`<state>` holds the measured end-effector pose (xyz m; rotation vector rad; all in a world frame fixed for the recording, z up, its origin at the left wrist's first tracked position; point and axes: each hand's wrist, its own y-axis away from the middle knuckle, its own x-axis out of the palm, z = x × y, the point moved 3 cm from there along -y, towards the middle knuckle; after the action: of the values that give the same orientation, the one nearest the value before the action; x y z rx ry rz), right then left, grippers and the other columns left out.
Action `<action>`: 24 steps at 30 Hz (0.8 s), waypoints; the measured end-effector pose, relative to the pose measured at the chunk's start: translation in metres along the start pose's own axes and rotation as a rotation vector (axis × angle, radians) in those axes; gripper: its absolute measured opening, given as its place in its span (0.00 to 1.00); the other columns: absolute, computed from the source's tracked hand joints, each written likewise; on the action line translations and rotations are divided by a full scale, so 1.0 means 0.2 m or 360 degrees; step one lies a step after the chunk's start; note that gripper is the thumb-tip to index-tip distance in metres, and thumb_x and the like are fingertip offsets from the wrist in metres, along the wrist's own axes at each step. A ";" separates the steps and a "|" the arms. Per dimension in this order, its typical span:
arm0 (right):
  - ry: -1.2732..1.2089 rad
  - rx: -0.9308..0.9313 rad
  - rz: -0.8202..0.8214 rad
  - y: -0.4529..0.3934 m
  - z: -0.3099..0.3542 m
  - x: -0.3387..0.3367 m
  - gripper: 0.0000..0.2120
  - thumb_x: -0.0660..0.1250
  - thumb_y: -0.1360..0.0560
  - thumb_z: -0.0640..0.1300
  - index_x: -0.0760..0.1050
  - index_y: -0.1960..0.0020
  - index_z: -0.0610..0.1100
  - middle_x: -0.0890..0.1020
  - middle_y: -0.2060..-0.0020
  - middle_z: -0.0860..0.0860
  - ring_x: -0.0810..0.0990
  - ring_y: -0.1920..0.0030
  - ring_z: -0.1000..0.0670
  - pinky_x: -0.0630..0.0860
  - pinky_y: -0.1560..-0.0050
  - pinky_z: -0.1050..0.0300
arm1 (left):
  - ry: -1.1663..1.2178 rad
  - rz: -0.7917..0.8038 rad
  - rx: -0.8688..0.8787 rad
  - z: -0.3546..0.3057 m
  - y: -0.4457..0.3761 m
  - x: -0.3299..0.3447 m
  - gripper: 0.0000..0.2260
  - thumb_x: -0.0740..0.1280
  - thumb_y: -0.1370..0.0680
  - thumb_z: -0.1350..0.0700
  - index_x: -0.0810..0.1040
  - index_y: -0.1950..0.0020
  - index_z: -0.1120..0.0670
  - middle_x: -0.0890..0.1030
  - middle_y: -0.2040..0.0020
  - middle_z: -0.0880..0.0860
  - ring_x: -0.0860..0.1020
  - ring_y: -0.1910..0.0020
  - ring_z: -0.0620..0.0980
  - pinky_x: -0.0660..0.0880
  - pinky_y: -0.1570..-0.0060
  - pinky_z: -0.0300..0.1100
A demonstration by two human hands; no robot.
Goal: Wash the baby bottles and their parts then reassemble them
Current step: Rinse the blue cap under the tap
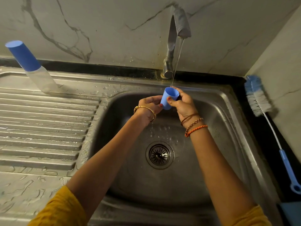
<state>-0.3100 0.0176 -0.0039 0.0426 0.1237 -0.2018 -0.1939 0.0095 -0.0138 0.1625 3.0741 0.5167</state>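
Both hands grip blue cap [169, 97] | left hand [150, 106] | right hand [183, 103] | under tap stream [176, 62]

I see two bare forearms ending in mustard-yellow sleeves [65, 207] bunched near the elbows. Just behind the left hand [149, 105] sits a thin gold bangle [145, 109]. Behind the right hand [183, 103] I count three wristbands: a brown cord [189, 117], a beaded chain bracelet [194, 122], and an orange braided thread [196, 129]. The thumbnails carry red polish.
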 end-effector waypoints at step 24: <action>-0.0498 0.1087 0.0105 0.31 -0.10 0.03 0.08 0.60 0.23 0.48 0.70 0.57 0.43 0.75 0.61 0.45 0.75 0.63 0.49 0.75 0.64 0.53 | -0.0746 0.0288 0.0048 0.04 0.22 -0.06 0.05 0.74 0.31 0.65 0.79 0.59 0.61 0.77 0.67 0.53 0.77 0.68 0.48 0.79 0.64 0.37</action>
<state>-0.2933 0.0777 -0.0224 0.6913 -0.2634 -0.1751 -0.1770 0.0527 -0.0062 0.4890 2.6220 0.3711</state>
